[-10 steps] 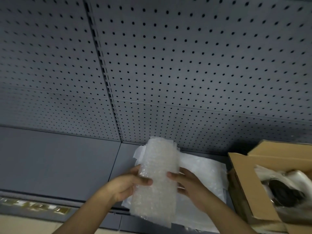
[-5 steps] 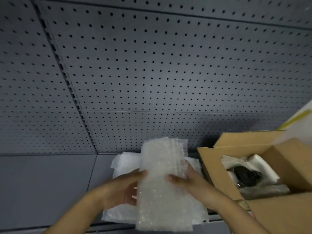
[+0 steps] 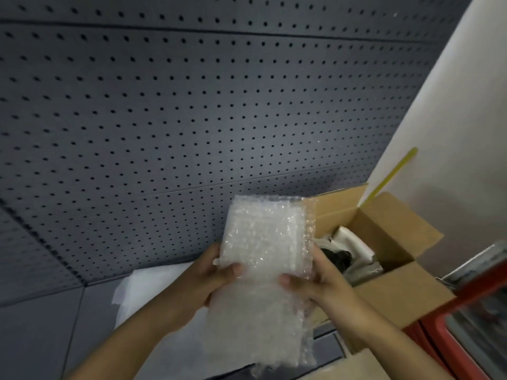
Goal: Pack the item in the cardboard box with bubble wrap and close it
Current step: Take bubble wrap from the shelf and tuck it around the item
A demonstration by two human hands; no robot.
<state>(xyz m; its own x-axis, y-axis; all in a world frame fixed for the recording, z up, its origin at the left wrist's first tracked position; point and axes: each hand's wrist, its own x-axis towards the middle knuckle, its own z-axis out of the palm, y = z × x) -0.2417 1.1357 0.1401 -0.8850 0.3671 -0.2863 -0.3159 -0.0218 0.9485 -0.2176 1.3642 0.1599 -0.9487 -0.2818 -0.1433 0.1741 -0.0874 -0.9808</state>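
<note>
A folded sheet of clear bubble wrap (image 3: 263,259) hangs upright in front of me. My left hand (image 3: 211,281) grips its left edge and my right hand (image 3: 315,283) grips its right edge, thumbs on the front. Just right of it stands an open cardboard box (image 3: 395,292) with its flaps up. Inside lies a dark item (image 3: 338,256) partly covered by white wrapping (image 3: 354,239); the bubble wrap hides the box's left part.
A stack of white foam sheets (image 3: 148,292) lies on the grey shelf (image 3: 41,330) behind my left arm. A grey pegboard wall (image 3: 192,119) rises behind. A white wall (image 3: 452,133) and a red-framed container (image 3: 477,311) are at the right.
The view has swung to the right, so the box shows more fully. Both hands have carried the bubble wrap rightwards, close against the box's left side.
</note>
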